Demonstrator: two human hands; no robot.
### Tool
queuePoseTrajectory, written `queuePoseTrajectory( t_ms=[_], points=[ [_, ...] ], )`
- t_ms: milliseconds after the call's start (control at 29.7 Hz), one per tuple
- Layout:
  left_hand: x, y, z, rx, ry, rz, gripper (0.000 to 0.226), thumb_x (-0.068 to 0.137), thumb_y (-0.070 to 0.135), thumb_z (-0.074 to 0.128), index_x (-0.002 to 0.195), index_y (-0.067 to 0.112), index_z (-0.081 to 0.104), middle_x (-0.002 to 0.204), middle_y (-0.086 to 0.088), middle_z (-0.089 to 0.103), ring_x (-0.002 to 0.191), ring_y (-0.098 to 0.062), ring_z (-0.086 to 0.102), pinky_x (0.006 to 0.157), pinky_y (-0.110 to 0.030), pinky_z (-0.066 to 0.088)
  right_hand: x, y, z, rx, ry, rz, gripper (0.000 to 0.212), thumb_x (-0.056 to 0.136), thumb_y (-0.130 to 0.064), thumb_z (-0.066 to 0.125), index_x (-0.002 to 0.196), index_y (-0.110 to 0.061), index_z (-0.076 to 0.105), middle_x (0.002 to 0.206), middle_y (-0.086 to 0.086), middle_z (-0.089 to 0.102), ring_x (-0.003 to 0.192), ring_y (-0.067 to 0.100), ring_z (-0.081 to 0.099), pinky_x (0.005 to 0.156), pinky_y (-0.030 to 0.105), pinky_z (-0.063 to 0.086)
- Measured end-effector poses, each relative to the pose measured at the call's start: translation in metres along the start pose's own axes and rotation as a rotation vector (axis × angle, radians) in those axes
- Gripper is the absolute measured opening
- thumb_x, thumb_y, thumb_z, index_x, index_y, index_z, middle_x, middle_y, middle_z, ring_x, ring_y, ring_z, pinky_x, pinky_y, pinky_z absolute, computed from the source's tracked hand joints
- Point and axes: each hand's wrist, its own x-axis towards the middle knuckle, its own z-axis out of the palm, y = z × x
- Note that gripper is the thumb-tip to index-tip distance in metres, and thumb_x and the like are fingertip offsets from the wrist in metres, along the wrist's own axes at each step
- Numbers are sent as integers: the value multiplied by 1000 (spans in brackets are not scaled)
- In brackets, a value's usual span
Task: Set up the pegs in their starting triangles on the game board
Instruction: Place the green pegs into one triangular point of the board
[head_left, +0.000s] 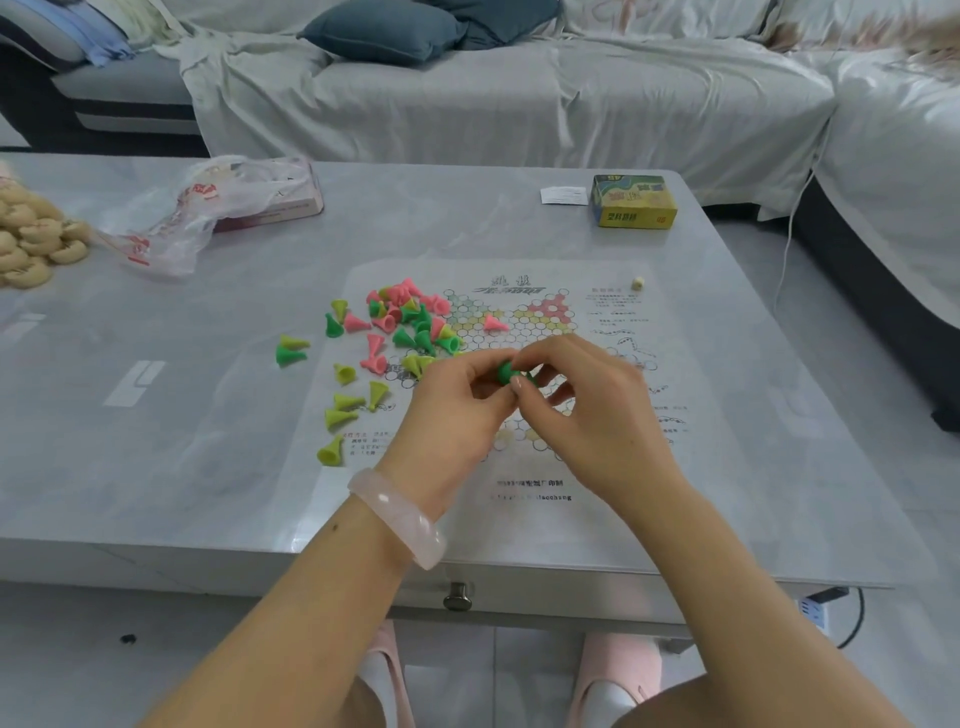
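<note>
Nearest to the camera, two bare forearms reach over the front edge of the grey table (156, 415); a pale pink bangle (402, 514) sits on the left wrist. The left hand (457, 400) and the right hand (587, 400) meet above the printed game board (519, 467). Fingers of both hands pinch a dark green peg (506, 371), which is mostly hidden between them, so its exact shape is hard to see. The hands also cover the middle of the board. To the left, loose pegs (395, 325) in pink, green and yellow lie scattered, some off the sheet. One pink peg (493, 323) lies on the grid. Farther away stand a small die (638, 283) and a yellow box (634, 201).
</note>
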Motion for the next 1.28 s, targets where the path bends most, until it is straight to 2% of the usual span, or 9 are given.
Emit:
queuePoseTrajectory(
  t_ms=[101, 202, 303, 404, 472, 539, 741, 1011, 1280],
  points=[
    [5, -3, -2, 117, 48, -16, 28, 85, 1, 57, 104, 20, 65, 90, -2, 67, 87, -15, 63, 78, -17, 51, 4, 0, -11, 154, 76, 135, 10, 83, -10, 60, 85, -19, 65, 77, -14, 63, 78, 5, 60, 69, 15, 50],
    [8, -6, -8, 274, 148, 23, 31, 87, 3, 54, 114, 17, 62, 84, 7, 59, 79, -6, 56, 70, -7, 47, 9, 14, -30, 113, 149, 288, 8, 85, -14, 58, 85, -20, 64, 88, -8, 64, 82, 4, 59, 70, 10, 47],
    [8, -3, -14, 434, 218, 83, 27, 89, 7, 52, 110, 19, 65, 93, 4, 60, 77, 1, 53, 71, -7, 42, 6, 32, -37, -151, -64, 316, 8, 84, -19, 58, 80, -25, 62, 100, -7, 54, 96, 10, 50, 77, 15, 36],
    [9, -2, -16, 504, 235, 117, 27, 89, 9, 51, 110, 19, 65, 98, 1, 61, 78, -1, 52, 76, -13, 42, 0, 35, -35, -243, -259, 253, 6, 83, -20, 60, 81, -24, 64, 103, -10, 46, 104, 8, 36, 81, 16, 22],
    [10, -3, -16, 529, 241, 130, 27, 89, 9, 51, 110, 19, 65, 101, 2, 61, 82, -4, 53, 79, -15, 42, -1, 34, -34, -272, -298, 218, 6, 82, -21, 60, 83, -22, 66, 105, -9, 46, 107, 10, 35, 86, 21, 24],
    [10, -4, -15, 549, 241, 148, 26, 89, 9, 52, 110, 18, 65, 100, 3, 59, 79, -1, 51, 74, -7, 41, -1, 34, -33, -304, -317, 212, 6, 82, -22, 60, 84, -22, 66, 107, -8, 47, 111, 14, 36, 90, 25, 28],
    [11, -6, -13, 627, 223, 204, 27, 89, 8, 52, 110, 16, 66, 95, 8, 54, 84, -4, 49, 73, 2, 34, -1, 37, -35, -343, -374, 244, 8, 83, -22, 59, 86, -24, 66, 103, -10, 42, 115, 16, 36, 89, 23, 25],
    [11, -7, -14, 643, 219, 223, 27, 89, 7, 52, 110, 16, 66, 94, 8, 54, 77, 2, 48, 72, 6, 32, -1, 39, -35, -356, -416, 239, 11, 84, -26, 58, 90, -24, 67, 102, -12, 42, 113, 17, 39, 88, 23, 26],
    [11, -5, -15, 636, 219, 225, 27, 89, 8, 52, 110, 16, 66, 95, 7, 54, 86, -5, 49, 75, 2, 33, -1, 41, -33, -332, -415, 235, 5, 83, -25, 59, 85, -25, 64, 103, -9, 45, 110, 17, 41, 86, 23, 26]
  ],
)
